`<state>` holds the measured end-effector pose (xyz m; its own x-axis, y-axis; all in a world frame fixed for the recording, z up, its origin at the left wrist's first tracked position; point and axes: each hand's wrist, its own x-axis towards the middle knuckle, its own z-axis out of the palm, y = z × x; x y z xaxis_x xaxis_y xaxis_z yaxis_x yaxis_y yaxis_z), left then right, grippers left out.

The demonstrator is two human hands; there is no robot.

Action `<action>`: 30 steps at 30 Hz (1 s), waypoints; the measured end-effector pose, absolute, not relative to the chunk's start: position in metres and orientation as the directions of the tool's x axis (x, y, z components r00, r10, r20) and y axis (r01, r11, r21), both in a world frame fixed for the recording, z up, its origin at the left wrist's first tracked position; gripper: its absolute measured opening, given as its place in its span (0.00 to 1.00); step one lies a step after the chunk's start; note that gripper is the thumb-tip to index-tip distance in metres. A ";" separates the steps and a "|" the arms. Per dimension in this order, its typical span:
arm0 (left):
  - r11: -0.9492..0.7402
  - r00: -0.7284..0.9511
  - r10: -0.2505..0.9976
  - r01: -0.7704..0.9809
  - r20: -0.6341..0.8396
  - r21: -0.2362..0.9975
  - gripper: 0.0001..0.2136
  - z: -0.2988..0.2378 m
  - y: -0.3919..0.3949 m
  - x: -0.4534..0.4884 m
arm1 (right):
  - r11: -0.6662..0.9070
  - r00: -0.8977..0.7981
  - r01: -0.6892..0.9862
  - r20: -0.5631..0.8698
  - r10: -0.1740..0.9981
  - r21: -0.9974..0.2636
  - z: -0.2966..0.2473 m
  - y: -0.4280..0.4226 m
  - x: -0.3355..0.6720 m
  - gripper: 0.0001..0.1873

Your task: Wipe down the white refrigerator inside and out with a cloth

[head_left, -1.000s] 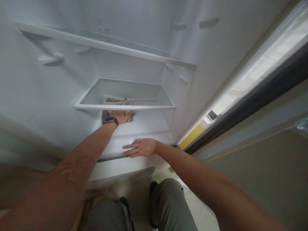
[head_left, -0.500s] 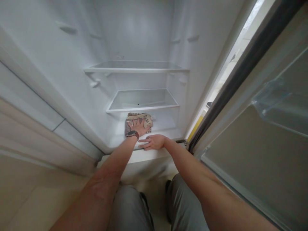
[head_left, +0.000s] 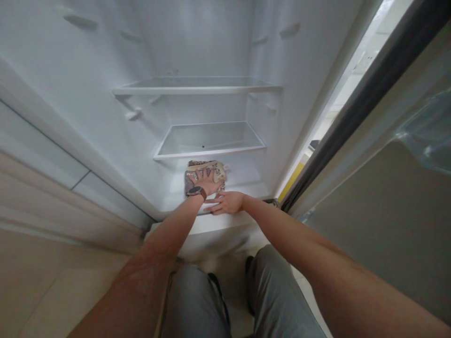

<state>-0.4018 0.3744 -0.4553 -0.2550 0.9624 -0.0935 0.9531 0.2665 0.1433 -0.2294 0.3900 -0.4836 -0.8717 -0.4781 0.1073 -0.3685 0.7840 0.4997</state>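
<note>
Barely shifts from half a second ago: lays left hand [head_left: 209, 185] wide, flat on folded beige-and-brown patterned cloth [head_left: 219, 170] on white plastic refrigerator floor [head_left: 246, 178], likely pressing, not gripping. Keeps right hand [head_left: 229, 203] loosely spread, seemingly empty, just beside.

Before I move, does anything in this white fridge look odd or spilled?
Nothing looks spilled. One oddity: a tiny dark spot at the white-framed clear lower shelf, on or perhaps behind it, stands out against plain white. The left hand hides part of the patterned beige-and-brown bundle.
</note>
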 end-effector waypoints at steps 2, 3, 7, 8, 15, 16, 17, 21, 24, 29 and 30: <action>0.268 -0.259 0.963 0.952 -0.078 0.146 0.45 -0.455 0.377 -0.400 | 0.786 -0.870 -0.366 0.117 -0.479 0.498 -0.482 0.389 -0.229 0.14; 0.263 -0.257 0.964 0.954 -0.064 0.146 0.45 -0.455 0.378 -0.400 | 0.787 -0.870 -0.364 0.121 -0.478 0.498 -0.481 0.389 -0.229 0.14; 0.239 -0.240 0.971 0.958 -0.013 0.158 0.42 -0.454 0.385 -0.395 | 0.793 -0.874 -0.353 0.129 -0.469 0.497 -0.477 0.386 -0.227 0.14; 0.234 -0.236 0.972 0.958 -0.009 0.166 0.41 -0.454 0.387 -0.395 | 0.793 -0.874 -0.351 0.130 -0.468 0.498 -0.476 0.385 -0.227 0.14; 0.211 -0.220 0.975 0.964 0.042 0.161 0.41 -0.455 0.400 -0.394 | 0.780 -0.875 -0.361 0.103 -0.472 0.510 -0.470 0.382 -0.226 0.14; 0.203 -0.213 0.976 0.967 0.051 0.157 0.42 -0.455 0.401 -0.394 | 0.780 -0.875 -0.361 0.102 -0.473 0.511 -0.470 0.382 -0.226 0.14; 0.197 -0.207 0.977 0.968 0.055 0.156 0.42 -0.455 0.402 -0.394 | 0.779 -0.874 -0.361 0.105 -0.474 0.512 -0.469 0.382 -0.226 0.14; 0.186 -0.197 0.979 0.968 0.048 0.169 0.43 -0.451 0.406 -0.393 | 0.774 -0.866 -0.362 0.121 -0.486 0.519 -0.470 0.383 -0.226 0.15; 0.178 -0.190 0.981 0.966 0.045 0.186 0.43 -0.448 0.411 -0.393 | 0.777 -0.863 -0.364 0.127 -0.489 0.514 -0.472 0.383 -0.226 0.16; 0.161 -0.175 0.983 0.966 0.053 0.201 0.43 -0.450 0.426 -0.395 | 0.783 -0.863 -0.356 0.141 -0.485 0.511 -0.471 0.382 -0.226 0.15; 0.158 -0.174 0.983 0.967 0.062 0.202 0.43 -0.451 0.430 -0.396 | 0.783 -0.864 -0.354 0.141 -0.483 0.512 -0.470 0.382 -0.226 0.15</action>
<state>-0.3956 0.4298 -0.4512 -0.1735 0.9829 0.0623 0.9665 0.1578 0.2022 -0.2258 0.3817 -0.4702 -0.8644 -0.4828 0.1407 -0.3540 0.7829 0.5116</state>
